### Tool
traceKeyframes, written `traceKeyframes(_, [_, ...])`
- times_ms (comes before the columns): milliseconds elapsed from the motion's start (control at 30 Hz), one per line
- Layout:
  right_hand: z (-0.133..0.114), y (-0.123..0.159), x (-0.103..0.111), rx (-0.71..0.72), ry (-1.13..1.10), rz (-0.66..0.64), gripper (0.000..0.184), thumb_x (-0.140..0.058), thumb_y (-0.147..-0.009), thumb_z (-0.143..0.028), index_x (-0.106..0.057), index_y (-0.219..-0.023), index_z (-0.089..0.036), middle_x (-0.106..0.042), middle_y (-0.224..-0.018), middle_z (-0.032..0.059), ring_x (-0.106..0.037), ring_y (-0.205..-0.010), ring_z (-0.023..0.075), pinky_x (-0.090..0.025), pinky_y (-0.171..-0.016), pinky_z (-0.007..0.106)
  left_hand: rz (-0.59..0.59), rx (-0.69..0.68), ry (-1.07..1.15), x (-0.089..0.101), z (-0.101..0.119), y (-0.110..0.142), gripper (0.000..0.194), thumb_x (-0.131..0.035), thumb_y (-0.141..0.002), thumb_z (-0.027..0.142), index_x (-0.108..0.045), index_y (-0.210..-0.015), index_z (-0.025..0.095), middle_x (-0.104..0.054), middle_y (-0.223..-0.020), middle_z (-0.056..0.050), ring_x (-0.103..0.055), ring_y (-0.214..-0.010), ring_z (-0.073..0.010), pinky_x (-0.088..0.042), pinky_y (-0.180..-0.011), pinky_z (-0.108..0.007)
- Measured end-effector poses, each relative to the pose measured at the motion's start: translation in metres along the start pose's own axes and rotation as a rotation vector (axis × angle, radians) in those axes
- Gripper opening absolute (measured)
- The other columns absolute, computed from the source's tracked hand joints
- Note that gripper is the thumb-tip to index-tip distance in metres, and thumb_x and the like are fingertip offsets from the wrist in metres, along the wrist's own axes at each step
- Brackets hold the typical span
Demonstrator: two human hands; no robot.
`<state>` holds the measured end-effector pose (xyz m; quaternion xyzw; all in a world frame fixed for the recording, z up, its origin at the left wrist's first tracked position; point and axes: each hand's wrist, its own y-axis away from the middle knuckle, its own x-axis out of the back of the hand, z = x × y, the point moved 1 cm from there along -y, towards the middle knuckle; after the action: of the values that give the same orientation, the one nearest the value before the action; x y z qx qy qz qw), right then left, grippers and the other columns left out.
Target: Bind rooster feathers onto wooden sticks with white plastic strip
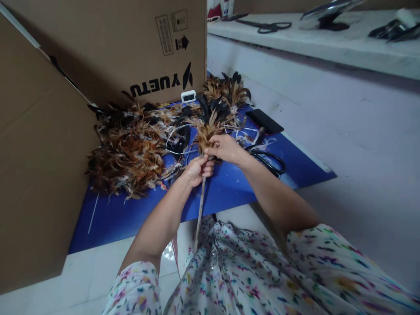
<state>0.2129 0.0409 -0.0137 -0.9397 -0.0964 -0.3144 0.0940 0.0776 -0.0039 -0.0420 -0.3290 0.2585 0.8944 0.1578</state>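
My left hand [197, 169] is closed around a thin wooden stick [198, 214] that runs down toward my lap. My right hand [225, 148] pinches the base of a brown and black feather bunch [210, 124] at the top of the stick, just above my left hand. Both hands hover over a blue mat [226, 188] on the floor.
A heap of brown, black and white feathers [127, 151] lies on the mat to the left. Black scissors [271, 161] and a dark phone [264, 121] lie to the right. A big cardboard box [108, 43] stands behind, another cardboard wall [36, 175] at left. A white ledge [311, 39] holds more scissors.
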Motion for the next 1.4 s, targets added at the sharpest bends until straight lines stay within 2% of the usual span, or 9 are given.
traceKeyframes(100, [-0.001,0.005,0.001,0.012,-0.133,0.002,0.016,-0.067,-0.075,-0.028,-0.062,-0.084,-0.016,-0.062,-0.061,-0.0021,-0.052,-0.054,0.01,-0.039,-0.056,0.024,-0.026,-0.027,-0.011,0.003,0.0,-0.001,0.017,-0.052,-0.094,0.02,-0.043,-0.079,0.018,-0.033,-0.06,0.007,-0.028,-0.041,-0.0036,-0.018,-0.039,-0.012])
traceKeyframes(200, [0.003,0.015,0.007,0.022,-0.273,0.084,0.019,-0.066,-0.076,-0.03,-0.061,-0.089,-0.016,-0.063,-0.066,-0.0016,-0.052,-0.052,0.0091,-0.041,-0.054,0.024,-0.023,-0.041,-0.007,0.003,0.002,0.0,0.015,-0.05,-0.095,0.02,-0.043,-0.082,0.018,-0.034,-0.06,0.007,-0.028,-0.041,-0.0034,-0.018,-0.039,-0.012])
traceKeyframes(367, [0.026,0.036,0.021,0.025,-0.361,0.208,0.022,-0.067,-0.075,-0.035,-0.061,-0.087,-0.018,-0.059,-0.065,-0.0024,-0.052,-0.053,0.0097,-0.043,-0.054,0.025,-0.017,-0.06,0.028,-0.001,0.009,0.006,0.017,-0.048,-0.096,0.018,-0.042,-0.08,0.018,-0.035,-0.062,0.006,-0.029,-0.041,-0.003,-0.018,-0.039,-0.012])
traceKeyframes(600, [0.062,0.07,0.035,0.002,-0.082,0.199,0.01,-0.062,-0.081,-0.03,-0.065,-0.081,-0.021,-0.066,-0.069,0.001,-0.057,-0.062,0.0139,-0.044,-0.062,0.029,0.002,-0.126,0.047,-0.006,0.024,0.018,0.023,-0.046,-0.097,0.018,-0.041,-0.074,0.017,-0.035,-0.063,0.005,-0.031,-0.042,-0.0022,-0.021,-0.038,-0.011])
traceKeyframes(833, [0.058,0.084,0.039,0.112,0.282,0.175,0.012,-0.056,-0.087,-0.02,-0.067,-0.09,-0.019,-0.071,-0.094,0.0072,-0.064,-0.079,0.0199,-0.045,-0.071,0.032,0.042,-0.257,0.084,-0.007,0.045,0.032,0.027,-0.033,-0.102,0.021,-0.049,-0.08,0.015,-0.033,-0.062,0.005,-0.032,-0.042,-0.0018,-0.023,-0.037,-0.011])
traceKeyframes(967, [0.043,0.068,0.037,0.173,0.443,0.119,0.017,-0.053,-0.091,-0.021,-0.068,-0.097,-0.015,-0.069,-0.1,0.0114,-0.063,-0.094,0.0255,-0.046,-0.079,0.035,0.077,-0.293,0.13,0.0,0.056,0.037,0.03,-0.033,-0.103,0.026,-0.054,-0.086,0.013,-0.034,-0.062,0.005,-0.032,-0.042,-0.0011,-0.025,-0.037,-0.01])
traceKeyframes(1133, [0.011,0.021,0.026,0.275,0.498,-0.044,0.02,-0.051,-0.093,-0.02,-0.07,-0.097,-0.014,-0.068,-0.102,0.0122,-0.06,-0.102,0.0267,-0.044,-0.085,0.036,0.129,-0.369,0.222,0.011,0.071,0.045,0.026,-0.034,-0.103,0.026,-0.054,-0.09,0.015,-0.036,-0.061,0.005,-0.032,-0.043,-0.002,-0.025,-0.036,-0.011])
traceKeyframes(1267, [-0.012,-0.019,-0.001,0.384,0.552,-0.208,0.022,-0.051,-0.092,-0.018,-0.071,-0.103,-0.014,-0.068,-0.11,0.0138,-0.06,-0.105,0.0266,-0.043,-0.086,0.035,0.138,-0.431,0.263,0.021,0.081,0.05,0.027,-0.032,-0.103,0.028,-0.053,-0.091,0.015,-0.036,-0.062,0.005,-0.031,-0.043,-0.0022,-0.025,-0.036,-0.011])
traceKeyframes(1400, [-0.015,-0.046,-0.031,0.365,0.667,-0.339,0.023,-0.055,-0.091,-0.019,-0.072,-0.106,-0.014,-0.069,-0.115,0.0155,-0.063,-0.104,0.0275,-0.043,-0.077,0.035,0.164,-0.453,0.285,0.029,0.085,0.053,0.031,-0.029,-0.104,0.029,-0.053,-0.089,0.014,-0.035,-0.061,0.006,-0.03,-0.042,-0.0014,-0.024,-0.036,-0.01])
